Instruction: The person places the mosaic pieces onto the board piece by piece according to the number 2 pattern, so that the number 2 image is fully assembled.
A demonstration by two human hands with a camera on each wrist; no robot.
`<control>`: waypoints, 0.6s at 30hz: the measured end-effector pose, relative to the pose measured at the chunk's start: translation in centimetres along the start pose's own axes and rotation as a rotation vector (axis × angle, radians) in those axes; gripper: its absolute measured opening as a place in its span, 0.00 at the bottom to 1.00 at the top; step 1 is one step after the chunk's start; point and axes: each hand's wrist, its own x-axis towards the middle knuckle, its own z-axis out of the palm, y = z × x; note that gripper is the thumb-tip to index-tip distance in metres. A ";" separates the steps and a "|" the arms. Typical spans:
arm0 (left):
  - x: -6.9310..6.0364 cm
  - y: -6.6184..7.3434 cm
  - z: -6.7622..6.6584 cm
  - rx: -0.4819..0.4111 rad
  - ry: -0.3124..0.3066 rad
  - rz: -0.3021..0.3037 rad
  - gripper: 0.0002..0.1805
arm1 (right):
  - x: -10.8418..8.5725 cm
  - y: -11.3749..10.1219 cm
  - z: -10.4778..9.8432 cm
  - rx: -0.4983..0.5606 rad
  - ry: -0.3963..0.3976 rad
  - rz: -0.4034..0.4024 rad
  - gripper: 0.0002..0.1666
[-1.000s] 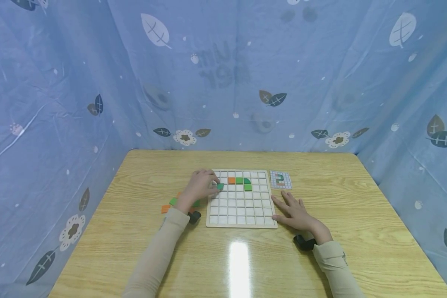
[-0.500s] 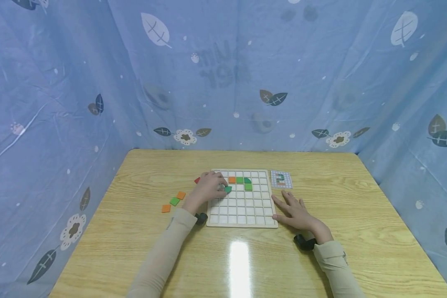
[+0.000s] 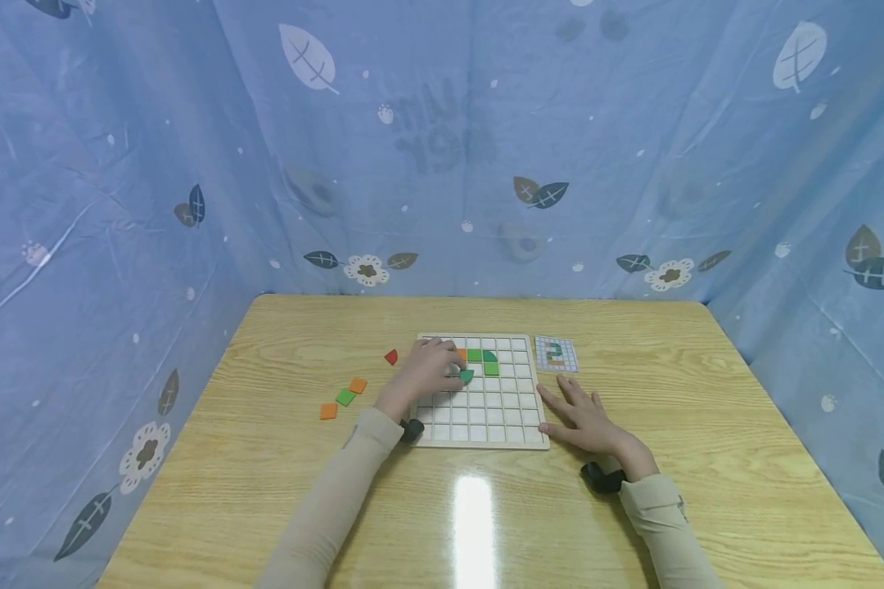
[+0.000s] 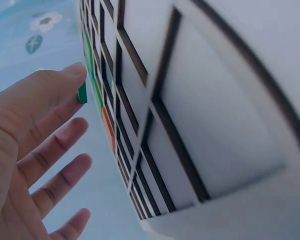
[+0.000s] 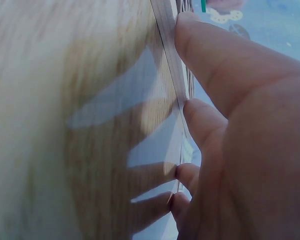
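Note:
My left hand (image 3: 429,370) pinches a dark green quarter-circle tile (image 3: 467,376) between thumb and index finger, above the upper left part of the white grid board (image 3: 479,435). In the left wrist view the tile (image 4: 82,94) is mostly covered by the thumb, and the other fingers are spread. On the board lie an orange tile (image 3: 462,354), two green square tiles (image 3: 475,355) and a dark green rounded tile (image 3: 489,356). My right hand (image 3: 585,419) rests with spread fingers at the board's right edge; thumb and index fingertip touch the frame.
A small pattern card (image 3: 556,354) lies right of the board's upper corner. Left of the board are a red rounded tile (image 3: 391,357), two orange squares (image 3: 328,411) and a green square (image 3: 345,397). A blue printed curtain (image 3: 442,147) surrounds the wooden table (image 3: 265,327).
My left hand has moved right over the board with the dark green tile, uncovering loose tiles at the left. The right hand has stayed in place.

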 end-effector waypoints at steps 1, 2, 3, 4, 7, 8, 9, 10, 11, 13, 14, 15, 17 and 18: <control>0.1 0.1 0.0 0.003 0.000 0.004 0.12 | 0.0 0.0 0.0 0.000 0.000 0.001 0.40; 0.2 0.2 0.0 0.005 -0.001 0.008 0.13 | 0.0 0.0 0.0 0.000 0.000 0.001 0.40; 0.4 0.3 0.0 0.010 -0.001 0.012 0.13 | 0.0 0.0 0.0 -0.001 0.000 0.002 0.40; 0.5 0.4 0.1 0.016 -0.002 0.014 0.13 | 0.0 0.0 0.0 -0.001 0.000 0.002 0.40; 0.9 0.7 0.2 0.021 -0.007 0.023 0.13 | 0.0 -0.1 -0.1 -0.001 -0.002 0.004 0.40; 1.0 0.8 0.2 0.020 -0.010 0.026 0.13 | 0.0 -0.1 -0.1 -0.001 -0.003 0.005 0.40; 1.1 0.9 0.3 0.019 -0.012 0.030 0.13 | 0.0 -0.1 -0.1 -0.001 -0.004 0.005 0.40; 1.2 1.0 0.3 0.012 -0.012 0.034 0.13 | 0.0 -0.1 -0.1 0.000 -0.004 0.006 0.40; 1.3 1.1 0.3 0.003 -0.014 0.038 0.13 | 0.0 0.0 -0.1 0.001 -0.005 0.006 0.40; 1.4 1.4 0.4 -0.011 -0.021 0.042 0.13 | -0.1 0.0 -0.1 0.002 -0.006 0.007 0.40; 1.5 1.5 0.4 -0.018 -0.026 0.043 0.13 | -0.1 0.0 -0.1 0.003 -0.006 0.006 0.40; 1.5 1.7 0.5 -0.025 -0.029 0.043 0.13 | -0.1 0.0 -0.1 0.003 -0.006 0.006 0.40; 1.6 1.9 0.6 -0.036 -0.037 0.037 0.13 | -0.1 -0.1 -0.1 0.005 -0.006 0.005 0.40; 1.7 2.0 0.7 -0.038 -0.038 0.037 0.13 | -0.1 -0.1 -0.1 0.006 -0.005 0.004 0.40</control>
